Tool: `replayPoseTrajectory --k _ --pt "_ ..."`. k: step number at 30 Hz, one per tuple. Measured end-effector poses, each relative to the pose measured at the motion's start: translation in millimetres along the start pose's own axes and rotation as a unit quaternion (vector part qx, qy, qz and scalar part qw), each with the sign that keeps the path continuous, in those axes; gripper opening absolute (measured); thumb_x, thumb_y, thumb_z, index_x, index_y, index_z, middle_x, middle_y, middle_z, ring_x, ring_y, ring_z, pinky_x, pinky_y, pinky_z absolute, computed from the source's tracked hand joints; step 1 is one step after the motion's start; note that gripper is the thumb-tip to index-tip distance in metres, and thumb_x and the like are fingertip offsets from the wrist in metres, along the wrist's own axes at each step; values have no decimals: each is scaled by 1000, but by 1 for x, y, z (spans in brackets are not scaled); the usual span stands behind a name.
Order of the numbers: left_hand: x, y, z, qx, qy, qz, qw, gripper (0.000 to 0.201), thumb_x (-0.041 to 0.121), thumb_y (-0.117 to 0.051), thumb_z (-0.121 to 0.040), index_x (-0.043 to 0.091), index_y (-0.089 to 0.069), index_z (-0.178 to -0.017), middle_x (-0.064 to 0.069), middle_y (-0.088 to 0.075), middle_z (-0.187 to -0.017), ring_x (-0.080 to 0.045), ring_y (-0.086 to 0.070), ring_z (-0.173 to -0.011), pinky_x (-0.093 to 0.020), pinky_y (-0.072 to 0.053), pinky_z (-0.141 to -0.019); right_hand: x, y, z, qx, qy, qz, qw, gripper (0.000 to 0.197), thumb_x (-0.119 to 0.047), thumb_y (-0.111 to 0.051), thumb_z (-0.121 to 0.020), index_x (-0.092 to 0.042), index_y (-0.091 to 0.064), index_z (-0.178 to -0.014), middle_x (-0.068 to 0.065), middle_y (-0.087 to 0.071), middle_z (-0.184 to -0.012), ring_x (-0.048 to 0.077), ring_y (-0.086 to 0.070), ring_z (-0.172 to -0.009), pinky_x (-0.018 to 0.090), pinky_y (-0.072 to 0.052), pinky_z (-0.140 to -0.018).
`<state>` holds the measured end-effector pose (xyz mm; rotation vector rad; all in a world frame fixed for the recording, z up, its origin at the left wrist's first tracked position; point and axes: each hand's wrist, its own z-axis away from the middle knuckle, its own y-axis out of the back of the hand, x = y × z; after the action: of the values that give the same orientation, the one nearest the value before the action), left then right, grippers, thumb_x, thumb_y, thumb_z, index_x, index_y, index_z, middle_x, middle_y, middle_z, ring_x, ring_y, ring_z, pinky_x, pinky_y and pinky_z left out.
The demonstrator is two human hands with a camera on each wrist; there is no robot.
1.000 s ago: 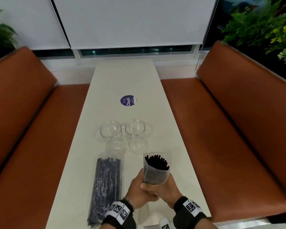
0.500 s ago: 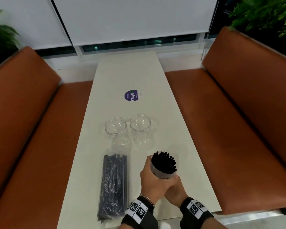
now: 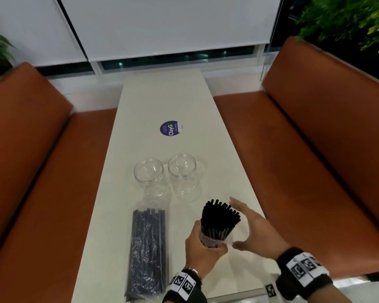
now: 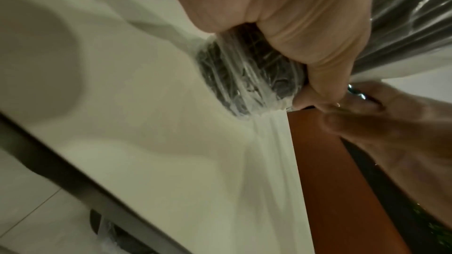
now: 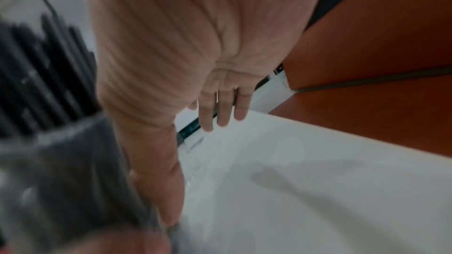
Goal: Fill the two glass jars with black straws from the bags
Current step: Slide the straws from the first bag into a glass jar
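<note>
Black straws stand upright, gripped in left hand; right hand spread beside.

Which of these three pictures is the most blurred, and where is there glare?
Right wrist view: the most blurred, black straws smeared beside the right hand. Left wrist view: sharper, glare streaks on the clear plastic bag in the left hand. Head view: mostly sharp, wide-angle bending at edges.
</note>
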<state>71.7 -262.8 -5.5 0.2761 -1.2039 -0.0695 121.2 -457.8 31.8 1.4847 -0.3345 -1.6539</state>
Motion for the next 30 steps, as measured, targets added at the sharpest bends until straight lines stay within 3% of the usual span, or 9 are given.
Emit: replayPoseTrajectory --k 3,4,6,8,10,14,20,24,30 --pt "8 7 -3 -22 15 -2 1000 49 9 -90 -59 29 -70 -99 4 -80 -92 -18 -77 -85 -35 -66 -72 -16 40 -4 -3 9 -10 1000 131 -28 -97 -72 -53 -5 -162 -27 -40 -163 29 -62 -134 40 -56 -108" --pt "16 14 -4 -24 21 -2 999 48 11 -90 -58 29 -71 -99 4 -80 -91 -19 -78 -85 -36 -67 -71 -23 52 -7 6 15 -3 1000 129 -28 -97 -73 -53 -7 -162 -27 -42 -162 26 -64 -131 34 -58 -102" --pt "32 33 -6 -27 23 -8 999 48 14 -91 -58 28 -71 -99 0 -80 -85 -19 -76 -73 -37 -65 -62 -38 71 -19 30 36 18 999 123 -28 -96 -74 -49 -13 -163 -26 -47 -156 3 -53 -132 21 -46 -103" --pt "53 60 -8 -36 3 -29 999 51 19 -91 -58 29 -66 -101 -4 -77 -76 -20 -67 -55 -33 -56 -51 -56 82 -35 58 61 48 995 115 -29 -95 -75 -46 -22 -162 -24 -51 -152 -2 -47 -134 25 -41 -112" --pt "78 95 -8 -33 -15 -75 997 53 22 -91 -62 32 -59 -103 0 -72 -70 -16 -63 -48 -28 -53 -46 -73 82 -56 81 83 67 991 105 -31 -95 -75 -41 -33 -159 -19 -55 -152 3 -52 -135 33 -44 -118" --pt "116 167 -14 21 -41 -249 967 65 40 -89 -60 32 -53 -114 9 -74 -91 -13 -74 -80 -37 -65 -74 -101 59 -111 73 101 72 990 104 -38 -96 -74 -32 -37 -160 -7 -53 -155 17 -52 -140 32 -41 -115" --pt "127 220 -19 56 -24 -296 953 60 37 -90 -61 33 -57 -110 6 -76 -89 -11 -76 -75 -33 -66 -69 -127 19 -179 40 62 55 996 132 -50 -99 -61 -21 -25 -165 3 -39 -166 28 -38 -150 41 -35 -123" --pt "126 234 -19 63 -26 -308 949 56 30 -92 -63 32 -60 -109 4 -76 -89 -9 -77 -73 -22 -63 -62 -123 7 -194 30 36 42 998 128 -51 -99 -61 -19 -29 -164 2 -48 -160 24 -44 -146 37 -37 -120" --pt "132 235 -33 23 -26 -422 906 62 45 -86 -58 36 -55 -111 9 -74 -88 -11 -75 -75 -37 -68 -74 -108 9 -153 25 43 21 999 116 -48 -102 -52 -26 -46 -151 -8 -56 -146 14 -52 -135 30 -44 -111"
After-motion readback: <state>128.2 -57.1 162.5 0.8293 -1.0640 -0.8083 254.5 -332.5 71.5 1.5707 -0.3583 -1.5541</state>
